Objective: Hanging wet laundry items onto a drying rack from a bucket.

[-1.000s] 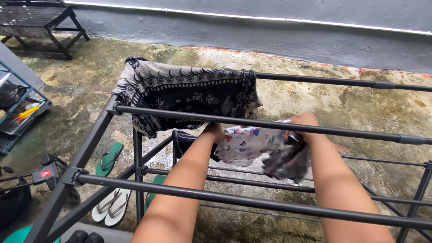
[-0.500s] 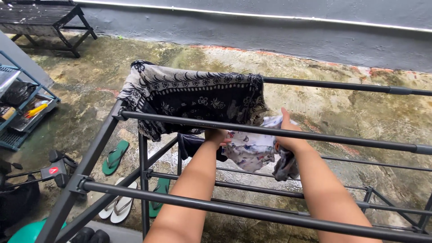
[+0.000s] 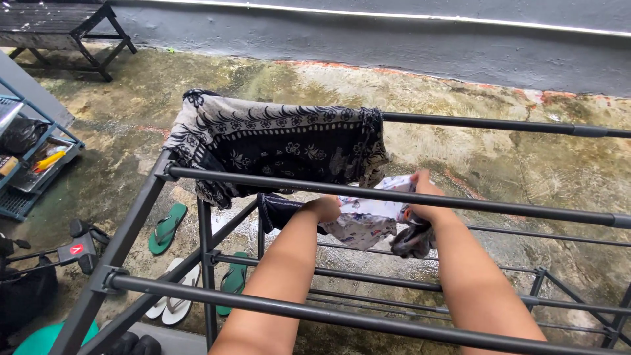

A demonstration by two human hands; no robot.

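Both my arms reach between the bars of a black metal drying rack (image 3: 460, 205). My left hand (image 3: 323, 208) and my right hand (image 3: 420, 202) each grip an end of a small white printed garment (image 3: 363, 223) with grey fabric hanging at its right side. The garment hangs just below the rack's middle bar. A black-and-white floral patterned cloth (image 3: 276, 144) is draped over the far bar, just left of and above my hands. A dark piece of clothing (image 3: 276, 210) hangs on a lower bar beside my left hand.
Green flip-flops (image 3: 164, 227) and white sandals (image 3: 172, 304) lie on the wet concrete floor under the rack. A blue shelf unit (image 3: 26, 164) with tools stands at left, a dark wooden bench (image 3: 59, 26) at the back left, a grey wall behind.
My hands have drawn closer together and risen toward the middle bar, and the printed garment is bunched up more between them. The view shifted slightly.
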